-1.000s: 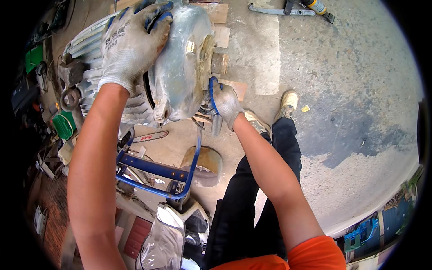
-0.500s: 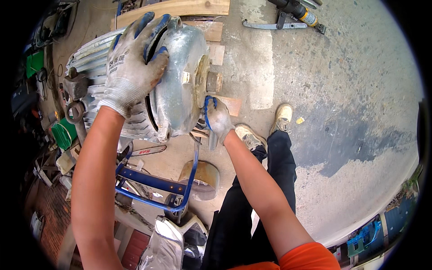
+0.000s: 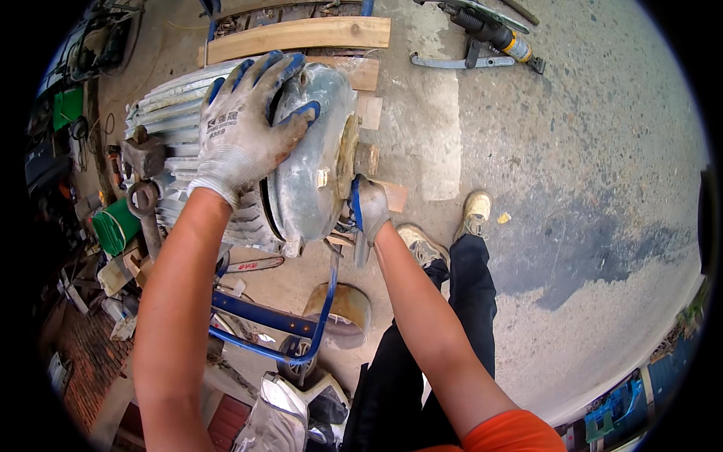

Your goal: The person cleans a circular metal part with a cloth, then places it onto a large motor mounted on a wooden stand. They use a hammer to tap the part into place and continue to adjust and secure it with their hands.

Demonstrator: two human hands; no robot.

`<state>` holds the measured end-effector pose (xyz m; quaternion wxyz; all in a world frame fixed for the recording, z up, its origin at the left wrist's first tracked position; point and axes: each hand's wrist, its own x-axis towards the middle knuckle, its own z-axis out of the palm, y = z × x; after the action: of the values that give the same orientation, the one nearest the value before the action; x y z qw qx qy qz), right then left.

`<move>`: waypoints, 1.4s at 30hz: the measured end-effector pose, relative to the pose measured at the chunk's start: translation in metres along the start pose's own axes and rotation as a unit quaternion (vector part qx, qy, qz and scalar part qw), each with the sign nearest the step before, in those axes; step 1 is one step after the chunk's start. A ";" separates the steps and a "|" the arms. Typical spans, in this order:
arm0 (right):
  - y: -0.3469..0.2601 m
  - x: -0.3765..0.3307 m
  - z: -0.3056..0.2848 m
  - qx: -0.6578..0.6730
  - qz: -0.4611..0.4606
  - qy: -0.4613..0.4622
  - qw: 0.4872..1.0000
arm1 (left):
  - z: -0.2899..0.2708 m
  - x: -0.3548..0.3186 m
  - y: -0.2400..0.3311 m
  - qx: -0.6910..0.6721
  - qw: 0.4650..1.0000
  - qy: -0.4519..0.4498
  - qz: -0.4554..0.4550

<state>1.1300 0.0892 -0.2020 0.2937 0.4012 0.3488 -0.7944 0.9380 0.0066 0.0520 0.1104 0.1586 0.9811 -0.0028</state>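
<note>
Both gloved hands have slid slightly lower in the frame with the motor since the earlier frame. Left hand (image 3: 245,135), fingers spread, presses flat on the grey end cover (image 3: 309,173) of the ribbed electric motor (image 3: 169,128) at upper left. Right hand (image 3: 369,211) grips the cover's lower right edge beside the shaft (image 3: 367,158). Wooden planks (image 3: 301,34) lie above.
</note>
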 end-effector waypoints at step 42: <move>-0.211 -0.144 -0.053 -0.459 -0.100 0.115 0.875 | -0.022 0.009 0.010 -0.064 0.987 -0.105 -0.106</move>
<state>1.0684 0.2818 -0.0362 0.3213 0.2729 0.7441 -0.5183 0.9285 0.0201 0.0719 0.2219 0.0454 0.9735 0.0317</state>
